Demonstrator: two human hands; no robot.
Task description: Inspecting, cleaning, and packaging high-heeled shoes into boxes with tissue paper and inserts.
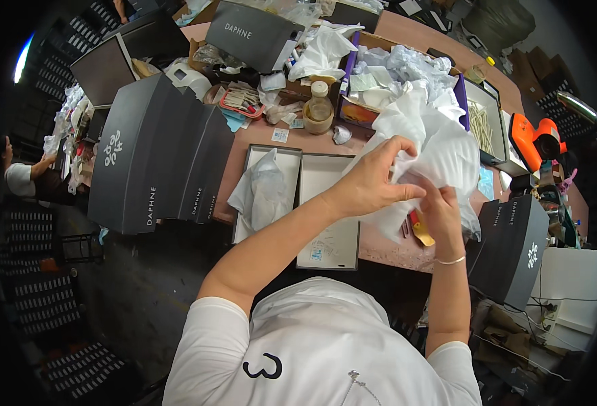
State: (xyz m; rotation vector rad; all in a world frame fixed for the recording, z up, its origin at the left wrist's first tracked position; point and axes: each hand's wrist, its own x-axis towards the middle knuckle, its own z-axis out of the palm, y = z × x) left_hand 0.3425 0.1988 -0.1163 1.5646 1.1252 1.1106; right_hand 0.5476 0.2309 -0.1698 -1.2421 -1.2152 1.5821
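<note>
Cluttered reddish-brown desk [407, 254] runs from the picture's upper middle toward its right edge, seen from above the person's head. At centre, both hands work a large sheet of white tissue paper [440, 145]: the left hand [369, 179] has its grip pinched on a fold of the paper between thumb and forefingers, and the right hand [440, 210], wearing a thin bracelet, has its grip pressed together on the paper's lower part; what lies inside the wrapping is mostly hidden, though a tan and red piece [420, 227] shows just below the hands. At 9 o'clock from the hands, two open shallow box halves lie side by side on the desk: the left one [261, 193] holds a bundle of white tissue, the right one [329, 216] is partly crossed by the left forearm. Farther toward 9 o'clock stands a fanned row of dark grey shoe boxes [156, 152]. At 11 o'clock a small capped bottle in a round holder [319, 108] stands among scraps of paper and a small red tray [241, 101]. At 12 o'clock a purple-edged open carton [352, 111] overflows with crumpled white paper. At 2 o'clock sits an orange tool [535, 139]; at 4 o'clock another dark grey box [515, 247] stands close to the right forearm. At the far left edge another person [25, 176] sits well apart.
</note>
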